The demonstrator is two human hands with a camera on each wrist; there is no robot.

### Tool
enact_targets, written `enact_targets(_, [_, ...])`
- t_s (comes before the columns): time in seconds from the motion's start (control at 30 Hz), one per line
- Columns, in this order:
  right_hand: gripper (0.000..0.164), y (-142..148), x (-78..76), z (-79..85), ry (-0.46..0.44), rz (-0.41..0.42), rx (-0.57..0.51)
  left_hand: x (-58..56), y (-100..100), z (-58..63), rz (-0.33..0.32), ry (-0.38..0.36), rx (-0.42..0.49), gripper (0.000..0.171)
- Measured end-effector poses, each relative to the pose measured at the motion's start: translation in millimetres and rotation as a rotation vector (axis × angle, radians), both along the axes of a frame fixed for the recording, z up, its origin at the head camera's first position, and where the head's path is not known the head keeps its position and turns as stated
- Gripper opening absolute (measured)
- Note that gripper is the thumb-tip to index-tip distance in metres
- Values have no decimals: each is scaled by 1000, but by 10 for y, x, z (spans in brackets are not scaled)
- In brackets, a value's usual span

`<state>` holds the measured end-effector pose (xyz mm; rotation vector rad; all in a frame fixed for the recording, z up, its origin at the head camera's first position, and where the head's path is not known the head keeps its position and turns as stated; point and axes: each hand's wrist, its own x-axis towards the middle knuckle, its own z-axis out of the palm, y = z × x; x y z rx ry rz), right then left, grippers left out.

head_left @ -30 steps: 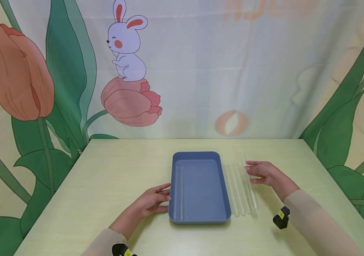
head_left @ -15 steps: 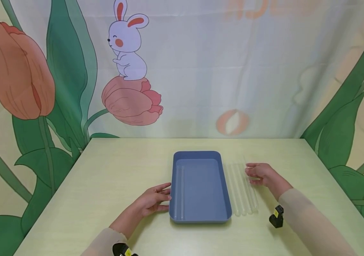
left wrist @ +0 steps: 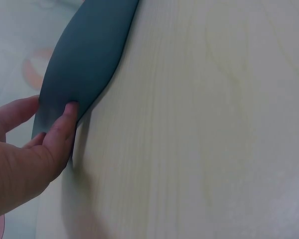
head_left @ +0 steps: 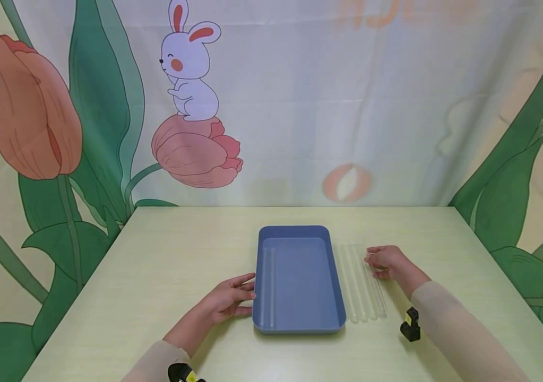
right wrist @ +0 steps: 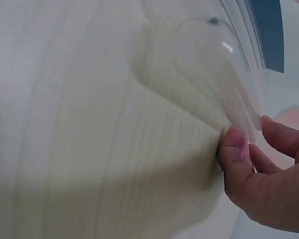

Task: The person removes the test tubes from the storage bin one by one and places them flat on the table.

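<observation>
My left hand [head_left: 225,300] rests with extended fingers against the left wall of a blue rectangular tray [head_left: 340,297]; the left wrist view shows its fingertips on the tray's outer side [left wrist: 84,55]. Inside the tray, one clear test tube [head_left: 267,289] lies along the left wall. Several more clear, round-ended test tubes [head_left: 354,289] lie side by side just right of the tray. My right hand [head_left: 388,261] pinches the rightmost test tube [head_left: 379,297] near its far end. In the right wrist view, thumb and fingers meet that test tube [right wrist: 209,59] from both sides.
The pale wooden table [head_left: 180,249] extends on both sides of the tray. Behind it hangs a cloth backdrop [head_left: 290,106] printed with a rabbit and tulips. Black wrist cameras [head_left: 411,324] sit at both sleeves.
My right hand has moved slightly left and nearer, bringing the pinched test tube closer in beside the row of others. My left hand and the tray have stayed put.
</observation>
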<state>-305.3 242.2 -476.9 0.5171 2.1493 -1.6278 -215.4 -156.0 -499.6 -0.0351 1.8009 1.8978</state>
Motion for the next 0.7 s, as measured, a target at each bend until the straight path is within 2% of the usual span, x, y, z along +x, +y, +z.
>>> enact_targets(0.4, [54,-53,13,26,8,10,73,9,4,3,9,2,-8,68])
enact_targets(0.7, [51,-89,-39,-34,25,0,155,-4,-50,-36,-24,27,46,75])
